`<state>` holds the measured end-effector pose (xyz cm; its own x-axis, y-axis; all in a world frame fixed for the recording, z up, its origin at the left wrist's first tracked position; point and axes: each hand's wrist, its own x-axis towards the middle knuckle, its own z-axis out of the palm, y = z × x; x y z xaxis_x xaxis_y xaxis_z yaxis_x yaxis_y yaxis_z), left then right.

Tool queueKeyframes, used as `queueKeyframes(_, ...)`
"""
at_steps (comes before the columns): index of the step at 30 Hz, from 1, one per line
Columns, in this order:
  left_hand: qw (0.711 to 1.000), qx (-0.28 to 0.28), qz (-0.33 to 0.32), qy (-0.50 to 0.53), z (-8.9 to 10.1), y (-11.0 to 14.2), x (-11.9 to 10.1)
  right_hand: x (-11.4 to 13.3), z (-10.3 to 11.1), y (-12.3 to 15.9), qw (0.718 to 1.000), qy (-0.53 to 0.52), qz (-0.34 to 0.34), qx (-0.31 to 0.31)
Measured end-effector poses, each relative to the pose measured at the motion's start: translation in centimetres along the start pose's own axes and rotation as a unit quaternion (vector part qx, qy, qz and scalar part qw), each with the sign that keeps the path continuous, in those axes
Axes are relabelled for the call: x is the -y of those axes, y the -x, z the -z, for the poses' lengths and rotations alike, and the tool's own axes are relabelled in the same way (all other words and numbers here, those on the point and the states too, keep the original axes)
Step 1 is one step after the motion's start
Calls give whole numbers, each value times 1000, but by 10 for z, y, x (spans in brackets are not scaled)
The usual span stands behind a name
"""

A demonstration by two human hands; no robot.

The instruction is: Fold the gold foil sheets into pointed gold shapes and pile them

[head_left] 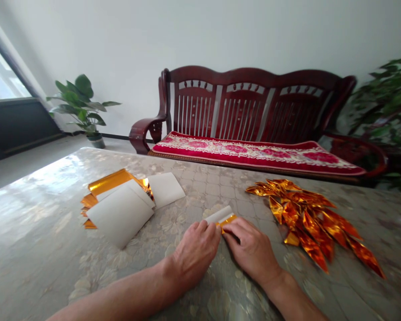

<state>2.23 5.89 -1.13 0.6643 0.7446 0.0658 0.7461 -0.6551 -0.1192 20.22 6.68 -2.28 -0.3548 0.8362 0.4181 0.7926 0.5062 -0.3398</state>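
Note:
Near the middle of the table lies a sheet of gold foil paper [224,213], white on one face, with its near edge folded over to show a gold strip. Both hands are on that edge. My left hand [199,245] has its fingers curled and pressed onto the left part of the fold. My right hand [250,247] pinches the right part between thumb and fingers. The fingers hide much of the sheet. Right of my hands is a pile of folded gold foil pieces [316,220], pointed at the ends. To the left is a loose stack of foil paper sheets [122,211].
A patterned, glossy cover lies over the table [173,227]. Beyond its far edge stands a dark red wooden bench [243,111] with a red floral cushion [254,154]. One potted plant [83,107] is at the left, another leafy plant [387,107] at the right.

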Motion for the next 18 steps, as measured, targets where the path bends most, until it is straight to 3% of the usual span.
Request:
queueKeyframes(11, 1000, -11, 14, 6, -2, -4, 1, -4, 11, 7, 998, 9, 68, 3)
queueKeyframes(18, 1000, -8, 13, -5, -1, -5, 3, -1, 12, 6, 997, 41, 69, 22)
